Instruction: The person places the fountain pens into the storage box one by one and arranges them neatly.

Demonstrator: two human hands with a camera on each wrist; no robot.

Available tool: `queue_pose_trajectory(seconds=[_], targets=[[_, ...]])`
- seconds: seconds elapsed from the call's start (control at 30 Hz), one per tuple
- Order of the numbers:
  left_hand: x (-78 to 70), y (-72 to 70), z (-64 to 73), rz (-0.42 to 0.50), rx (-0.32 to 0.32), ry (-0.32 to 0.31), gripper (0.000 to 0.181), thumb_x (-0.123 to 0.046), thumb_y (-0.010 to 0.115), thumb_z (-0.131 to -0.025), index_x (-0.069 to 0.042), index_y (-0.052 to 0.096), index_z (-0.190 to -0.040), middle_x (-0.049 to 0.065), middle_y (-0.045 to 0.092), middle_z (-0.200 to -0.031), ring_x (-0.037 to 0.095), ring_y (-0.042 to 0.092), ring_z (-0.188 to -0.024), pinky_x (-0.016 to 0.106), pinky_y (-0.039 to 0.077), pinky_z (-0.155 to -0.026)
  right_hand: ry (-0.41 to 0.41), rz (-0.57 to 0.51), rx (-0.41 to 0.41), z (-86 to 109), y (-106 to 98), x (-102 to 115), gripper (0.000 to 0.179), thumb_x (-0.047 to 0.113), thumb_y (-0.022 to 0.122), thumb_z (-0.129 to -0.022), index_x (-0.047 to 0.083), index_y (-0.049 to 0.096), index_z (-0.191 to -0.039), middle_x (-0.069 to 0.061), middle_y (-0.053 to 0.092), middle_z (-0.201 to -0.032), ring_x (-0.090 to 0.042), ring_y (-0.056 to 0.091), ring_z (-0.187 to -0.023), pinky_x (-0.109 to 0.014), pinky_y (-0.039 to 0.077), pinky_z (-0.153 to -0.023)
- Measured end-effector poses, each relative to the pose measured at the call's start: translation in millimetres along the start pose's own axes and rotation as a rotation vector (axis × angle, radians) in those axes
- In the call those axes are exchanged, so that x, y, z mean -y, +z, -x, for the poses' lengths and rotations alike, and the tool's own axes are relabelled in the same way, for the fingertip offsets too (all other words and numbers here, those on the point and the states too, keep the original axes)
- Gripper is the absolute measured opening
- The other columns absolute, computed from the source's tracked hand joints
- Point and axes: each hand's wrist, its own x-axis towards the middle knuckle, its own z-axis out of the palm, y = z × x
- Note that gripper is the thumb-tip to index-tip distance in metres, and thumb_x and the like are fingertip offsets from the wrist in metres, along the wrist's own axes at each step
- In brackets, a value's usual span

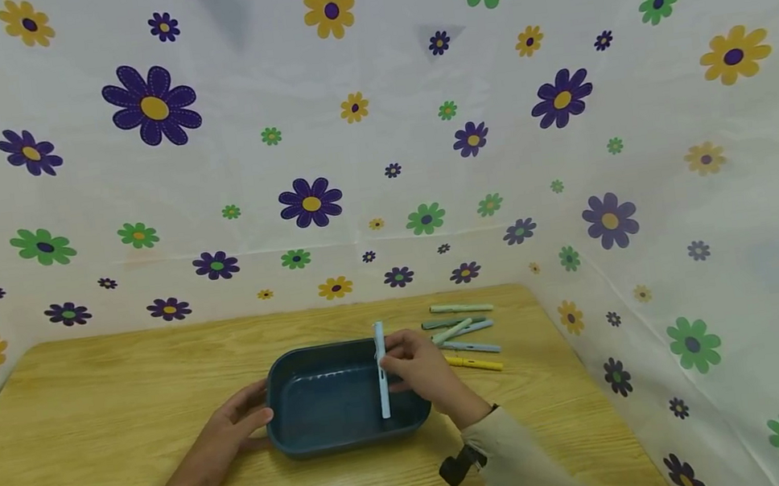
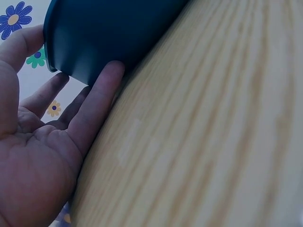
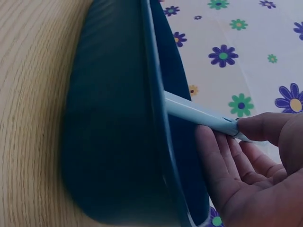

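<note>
A dark blue rectangular tray with rounded corners sits on the wooden table. My left hand is at its left end; in the left wrist view the extended fingers touch the outer wall and the thumb meets the rim. Over the right part of the tray, my right hand pinches a light blue pen between thumb and fingers. From the right wrist view, the pen extends across the tray's opening, its far end hidden behind the rim.
Right of the tray lie several loose pens: a pale green pen at the back, a blue pen, a yellow pen in front, and others crossing between them. A flower-printed white sheet stands behind the table and along its right side.
</note>
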Motion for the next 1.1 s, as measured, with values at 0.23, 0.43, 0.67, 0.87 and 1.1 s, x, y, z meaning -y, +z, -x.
queue_pose_trajectory(seconds=[0.23,0.43,0.67,0.87,1.1], targets=[[-1.6,-0.1,2.4,-0.002,0.009,0.025,0.068,-0.029,0.064,-0.104,-0.011,0.032,-0.162,0.022,0.037,-0.16,0.039,0.044,-0.141,0.045,0.059,-0.096,0.013,0.019,0.048,-7.9,18,-2,0.032,0.009,0.065,-0.101,-0.004,0.057,-0.129,-0.016,0.066,-0.105,-0.025,0.066,-0.093,-0.048,0.064,-0.073],[1.8,-1.0,1.4,0.0,0.01,0.017,0.065,-0.031,0.063,-0.105,-0.014,0.034,-0.161,0.018,0.039,-0.16,0.037,0.046,-0.141,0.044,0.059,-0.096,0.059,0.056,0.08,-14.7,34,-5,0.029,0.006,0.067,-0.099,-0.002,0.059,-0.126,-0.014,0.065,-0.103,-0.025,0.067,-0.089,-0.047,0.064,-0.073],[4.3,-0.6,0.0,0.007,0.01,0.02,0.066,-0.031,0.063,-0.105,-0.014,0.034,-0.161,0.018,0.039,-0.16,0.036,0.046,-0.14,0.045,0.058,-0.097,0.104,0.102,0.086,-21.4,55,-8,0.025,0.001,0.068,-0.096,-0.002,0.061,-0.119,-0.012,0.065,-0.095,-0.023,0.067,-0.079,-0.044,0.065,-0.067],[2.3,-1.7,1.6,-0.003,-0.004,0.015,0.068,-0.032,0.065,-0.104,-0.014,0.034,-0.161,0.019,0.039,-0.159,0.035,0.046,-0.14,0.045,0.059,-0.097,0.133,0.095,0.098,-25.9,76,-10,0.021,-0.002,0.066,-0.095,-0.003,0.059,-0.115,-0.01,0.062,-0.09,-0.023,0.064,-0.076,-0.044,0.064,-0.066],[0.5,-0.3,0.3,0.004,-0.006,0.037,0.069,-0.027,0.067,-0.102,-0.009,0.034,-0.16,0.024,0.04,-0.156,0.037,0.05,-0.135,0.046,0.06,-0.094,0.161,0.137,0.106,-31.1,96,-9,0.016,-0.005,0.065,-0.093,-0.004,0.058,-0.108,-0.011,0.062,-0.089,-0.025,0.066,-0.077,-0.043,0.064,-0.064]])
